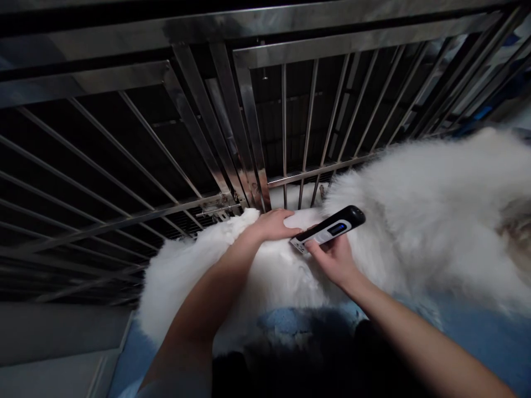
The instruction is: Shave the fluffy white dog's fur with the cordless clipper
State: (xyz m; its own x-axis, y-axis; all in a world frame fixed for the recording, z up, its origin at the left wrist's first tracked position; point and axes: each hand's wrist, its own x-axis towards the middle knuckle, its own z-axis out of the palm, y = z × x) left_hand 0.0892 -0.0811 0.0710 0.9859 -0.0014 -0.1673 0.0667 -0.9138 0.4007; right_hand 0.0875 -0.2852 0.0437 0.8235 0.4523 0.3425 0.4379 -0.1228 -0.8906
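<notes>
Clipper: black-and-white handheld clipper [324, 234], in right hand [337, 260], slanted over the mid-back of a white furry animal [286, 282]; head end at the short, smooth-looking coat, just beside the left hand [276, 225]
Clipper display: small panel [337, 228], lit blue
Right fingers: wrapped round the clipper body, thumb along the near side, toward the head end
Left fingers: laid flat on the coat, thumb spread apart, gripping nothing that I can see
Clipper handling: probably light, stiff casing, likely smooth enough to slip if fur gets under the fingers; best hold is mid-body, off the head end
Animal handling: probably heavy and soft, able to shift by itself; broad flat palm on the back looks better than pinching; skin under short coat to be treated as delicate
Coat: long and fluffy at both ends, short in the middle; raised fur tuft [244, 224] beside left wrist
Far edge: metal cage [228, 113], bars [310, 110] and latch [224, 210] close behind the animal; tight for knuckles
Near edge: blue surface [477, 337] under the animal, dark toward the wearer; floor or worktop, can't tell
Room: more on near side, between forearms
</notes>
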